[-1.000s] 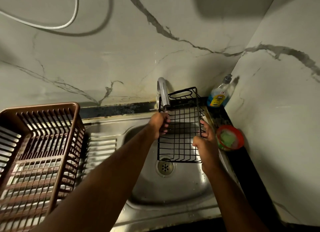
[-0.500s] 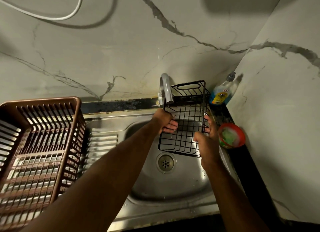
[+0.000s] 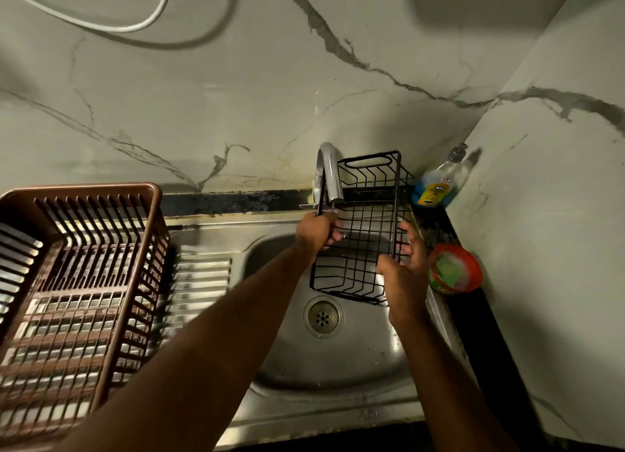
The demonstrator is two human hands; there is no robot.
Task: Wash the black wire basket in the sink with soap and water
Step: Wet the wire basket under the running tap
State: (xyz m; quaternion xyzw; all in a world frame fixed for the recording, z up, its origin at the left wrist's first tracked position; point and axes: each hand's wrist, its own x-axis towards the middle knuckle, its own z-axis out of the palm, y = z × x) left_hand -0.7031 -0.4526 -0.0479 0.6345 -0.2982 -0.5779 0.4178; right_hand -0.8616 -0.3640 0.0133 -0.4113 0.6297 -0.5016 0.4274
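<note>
The black wire basket (image 3: 367, 221) hangs over the steel sink (image 3: 338, 360), tilted with its far end up beside the chrome tap (image 3: 329, 174). My left hand (image 3: 318, 230) grips the basket's left rim just under the tap spout. My right hand (image 3: 407, 269) holds its right side near the lower corner, fingers curled round the wires. No running water is visible from the spout.
A brown plastic dish rack (image 3: 77, 282) stands on the drainboard at the left. A blue dish soap bottle (image 3: 438, 184) sits in the back right corner. A red tub with a green scrubber (image 3: 455, 270) rests on the dark counter by the sink. Marble walls close in behind and right.
Both hands have lifted the basket slightly away from the drain and toward the tap, and its far end now stands higher against the wall.
</note>
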